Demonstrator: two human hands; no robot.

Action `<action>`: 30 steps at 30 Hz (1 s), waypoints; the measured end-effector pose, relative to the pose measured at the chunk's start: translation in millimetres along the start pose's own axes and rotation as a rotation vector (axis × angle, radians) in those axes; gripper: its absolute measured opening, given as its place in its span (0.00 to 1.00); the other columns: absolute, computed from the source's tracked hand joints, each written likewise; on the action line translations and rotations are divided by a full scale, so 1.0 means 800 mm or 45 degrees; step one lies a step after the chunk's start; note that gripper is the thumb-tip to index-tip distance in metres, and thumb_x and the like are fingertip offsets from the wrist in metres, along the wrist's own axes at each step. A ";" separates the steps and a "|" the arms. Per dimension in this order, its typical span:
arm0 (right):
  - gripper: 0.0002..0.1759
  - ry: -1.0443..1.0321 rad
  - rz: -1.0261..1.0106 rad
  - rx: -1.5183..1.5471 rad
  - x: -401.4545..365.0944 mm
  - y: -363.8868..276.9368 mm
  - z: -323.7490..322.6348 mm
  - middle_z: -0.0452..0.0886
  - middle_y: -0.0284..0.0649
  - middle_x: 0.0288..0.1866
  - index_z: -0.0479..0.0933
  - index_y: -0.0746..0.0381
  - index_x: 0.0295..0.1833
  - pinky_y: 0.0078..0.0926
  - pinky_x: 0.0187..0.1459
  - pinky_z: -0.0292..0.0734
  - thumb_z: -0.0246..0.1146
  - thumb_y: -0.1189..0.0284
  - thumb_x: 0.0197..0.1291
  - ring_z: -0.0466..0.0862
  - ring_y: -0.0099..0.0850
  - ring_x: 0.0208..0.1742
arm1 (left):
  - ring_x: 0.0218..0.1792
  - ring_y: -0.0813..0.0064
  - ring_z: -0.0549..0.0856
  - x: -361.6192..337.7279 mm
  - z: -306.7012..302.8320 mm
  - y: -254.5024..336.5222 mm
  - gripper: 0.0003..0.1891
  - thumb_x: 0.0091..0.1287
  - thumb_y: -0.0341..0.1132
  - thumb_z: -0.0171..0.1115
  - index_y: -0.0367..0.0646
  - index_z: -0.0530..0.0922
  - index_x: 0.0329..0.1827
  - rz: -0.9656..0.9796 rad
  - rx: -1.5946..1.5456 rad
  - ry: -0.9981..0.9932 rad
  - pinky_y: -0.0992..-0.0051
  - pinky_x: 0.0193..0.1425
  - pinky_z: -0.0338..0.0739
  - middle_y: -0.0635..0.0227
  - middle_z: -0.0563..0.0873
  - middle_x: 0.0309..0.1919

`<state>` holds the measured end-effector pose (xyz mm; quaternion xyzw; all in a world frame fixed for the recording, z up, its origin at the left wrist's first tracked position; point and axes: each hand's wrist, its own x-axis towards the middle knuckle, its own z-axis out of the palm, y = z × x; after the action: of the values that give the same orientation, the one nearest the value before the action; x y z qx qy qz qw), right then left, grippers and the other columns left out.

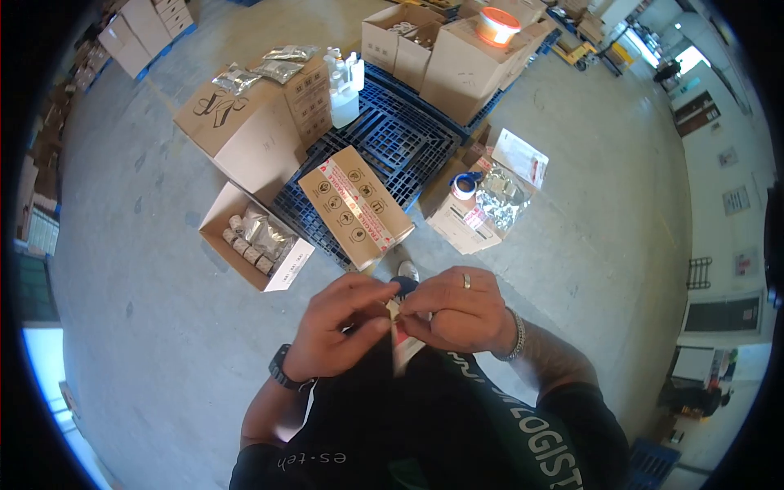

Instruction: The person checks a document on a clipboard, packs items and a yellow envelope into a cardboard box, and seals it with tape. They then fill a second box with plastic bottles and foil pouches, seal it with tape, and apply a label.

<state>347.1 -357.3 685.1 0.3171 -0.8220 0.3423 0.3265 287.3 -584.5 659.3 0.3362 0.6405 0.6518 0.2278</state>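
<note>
A small strip (404, 341), white and red with a pale upper end, is between my two hands, close in front of my chest. My right hand (459, 310) pinches its upper end with thumb and fingertips. From the other side my left hand (336, 325) curls in, thumb and fingertips right at the strip's edge. Beyond my hands, a taped carton (355, 204) with red-and-white fragile tape lies on a blue plastic pallet (408, 135).
An open box (286, 273) with cork-like rolls and silver pouches stands on the left. On the right, a carton (461, 224) carries a tape dispenser (465, 185) and a silver pouch (504, 196). Behind are a large carton (265, 155), a spray bottle (344, 102) and an orange tub (497, 28).
</note>
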 end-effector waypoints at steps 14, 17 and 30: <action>0.10 -0.439 0.856 0.710 -0.054 0.299 0.104 0.85 0.38 0.40 0.84 0.60 0.51 0.27 0.47 0.80 0.69 0.81 0.65 0.86 0.33 0.41 | 0.23 0.78 0.85 0.055 -0.010 -0.229 0.09 0.77 0.23 0.60 0.40 0.73 0.55 -0.660 -0.864 0.987 0.80 0.31 0.82 0.70 0.85 0.40; 0.05 -0.522 1.224 0.858 -0.110 0.444 0.181 0.86 0.41 0.39 0.82 0.64 0.48 0.29 0.41 0.81 0.65 0.74 0.72 0.87 0.33 0.37 | 0.37 0.77 0.85 -0.004 -0.002 -0.357 0.16 0.71 0.15 0.60 0.38 0.75 0.58 -0.796 -1.066 1.552 0.77 0.40 0.84 0.68 0.80 0.50; 0.29 -1.334 0.893 0.174 -0.379 0.813 0.602 0.85 0.49 0.53 0.77 0.60 0.59 0.47 0.53 0.82 0.75 0.59 0.55 0.84 0.49 0.55 | 0.38 0.80 0.82 -0.065 0.133 -0.507 0.14 0.81 0.46 0.59 0.46 0.74 0.56 -2.036 -0.588 1.777 0.78 0.38 0.77 0.70 0.83 0.42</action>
<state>-113.8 -270.4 -41.3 0.1744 -0.9040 0.2801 -0.2717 345.8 -518.8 245.8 -0.6738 0.5244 0.4671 0.2298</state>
